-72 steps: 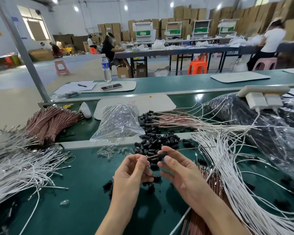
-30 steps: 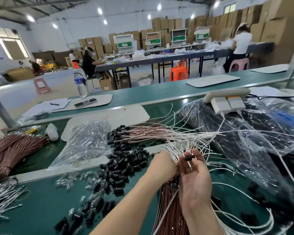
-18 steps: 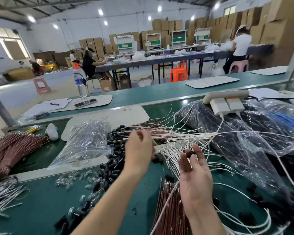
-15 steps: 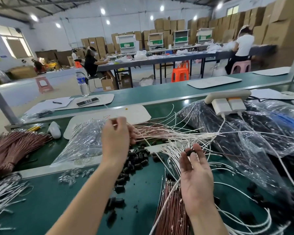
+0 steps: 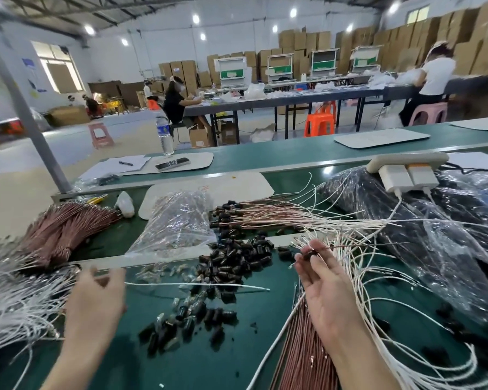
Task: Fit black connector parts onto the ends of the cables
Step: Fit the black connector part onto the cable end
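My left hand (image 5: 96,294) pinches one end of a thin white cable (image 5: 197,285) that stretches to the right above the green table (image 5: 237,361). My right hand (image 5: 321,280) is raised palm up and pinches a black connector part (image 5: 310,253) on a brown cable at its fingertips. A heap of loose black connector parts (image 5: 231,260) lies between my hands, with more black connector parts (image 5: 181,325) scattered nearer me. White cables (image 5: 17,299) are piled at the left, under my left hand.
Brown cable bundles lie at far left (image 5: 65,226) and under my right forearm (image 5: 299,353). A clear plastic bag (image 5: 178,220), fitted brown cables (image 5: 279,215), loose white cables (image 5: 378,277) and large plastic-wrapped dark bags (image 5: 434,220) with a power strip (image 5: 406,164) crowd the table.
My left hand has swung from the far side of the connector heap down to the left and now holds a white cable. My right hand stays put with its connector.
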The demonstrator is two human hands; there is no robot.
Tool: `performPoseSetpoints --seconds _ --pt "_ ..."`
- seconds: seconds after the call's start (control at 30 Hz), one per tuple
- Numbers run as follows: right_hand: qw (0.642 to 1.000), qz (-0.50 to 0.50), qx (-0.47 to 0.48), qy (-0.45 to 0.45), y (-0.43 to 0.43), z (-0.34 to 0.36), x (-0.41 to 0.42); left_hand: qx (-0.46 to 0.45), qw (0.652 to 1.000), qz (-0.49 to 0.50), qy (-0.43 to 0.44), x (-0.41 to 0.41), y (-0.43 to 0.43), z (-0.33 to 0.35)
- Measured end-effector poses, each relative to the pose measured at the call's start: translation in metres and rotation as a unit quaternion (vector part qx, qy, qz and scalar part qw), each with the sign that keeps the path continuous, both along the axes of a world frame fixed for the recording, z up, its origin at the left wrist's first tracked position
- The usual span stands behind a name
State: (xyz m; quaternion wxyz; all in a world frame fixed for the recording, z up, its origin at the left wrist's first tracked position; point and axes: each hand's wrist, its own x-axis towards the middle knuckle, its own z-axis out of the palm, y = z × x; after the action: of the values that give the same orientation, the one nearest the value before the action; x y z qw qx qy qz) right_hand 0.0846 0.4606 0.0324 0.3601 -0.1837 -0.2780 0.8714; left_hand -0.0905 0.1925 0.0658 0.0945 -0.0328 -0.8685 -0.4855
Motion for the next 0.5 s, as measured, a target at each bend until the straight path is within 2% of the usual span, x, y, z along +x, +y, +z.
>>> performPoseSetpoints --seconds 0.07,0.17,0.23,0.37,0.5 --pt "1.0 0.008 0.005 -0.01 -0.001 -0.001 -0.002 -0.093 0.986 -0.095 0.098 0.031 0.014 -0.007" --pt "0.999 0.017 0.023 -0.033 -0.004 -0.002 -0.005 -0.212 0.931 -0.251 0.159 0.066 0.049 -0.024" --pt "0.998 0.022 0.036 -0.039 -0.006 -0.002 -0.005 -0.287 0.902 -0.265 0.185 0.075 0.068 -0.037" --pt "0.997 0.022 0.063 -0.042 -0.008 -0.003 -0.005 -0.403 0.868 -0.234 0.174 0.085 0.083 -0.04" --pt "0.996 0.024 0.074 -0.043 -0.009 -0.003 -0.005 -0.438 0.84 -0.232 0.219 0.075 0.08 -0.05"
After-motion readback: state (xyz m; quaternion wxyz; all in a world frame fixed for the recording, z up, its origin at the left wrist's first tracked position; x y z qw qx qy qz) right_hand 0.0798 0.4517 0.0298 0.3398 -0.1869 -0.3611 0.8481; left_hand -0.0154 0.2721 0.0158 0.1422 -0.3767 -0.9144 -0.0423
